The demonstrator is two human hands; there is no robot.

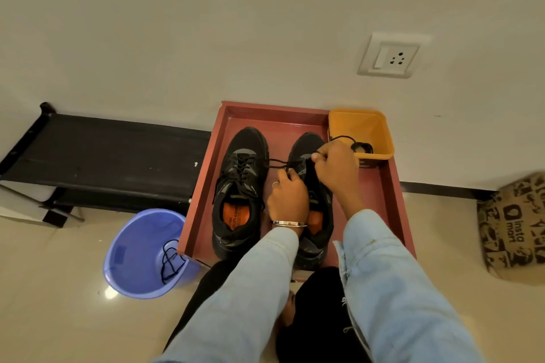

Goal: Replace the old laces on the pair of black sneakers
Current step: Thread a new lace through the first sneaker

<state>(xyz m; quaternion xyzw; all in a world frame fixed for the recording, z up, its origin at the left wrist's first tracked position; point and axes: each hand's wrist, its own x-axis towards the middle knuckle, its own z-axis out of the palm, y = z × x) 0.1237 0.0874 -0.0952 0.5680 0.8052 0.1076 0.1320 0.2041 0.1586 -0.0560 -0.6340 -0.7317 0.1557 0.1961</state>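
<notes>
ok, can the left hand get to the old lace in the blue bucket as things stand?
Probably yes, but not right away. The blue bucket is open-topped, on the floor left of the tray, with the old lace lying exposed. The left hand is busy pinching the lace at the right sneaker.

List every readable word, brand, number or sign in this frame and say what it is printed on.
"insta mart": printed sideways on the brown paper bag at the right edge.
"AIR cell...": on the orange insole of the left sneaker; the last letters are unclear and the smaller print is blurred.
Small white mark on the dark trousers: too small to read.
</notes>
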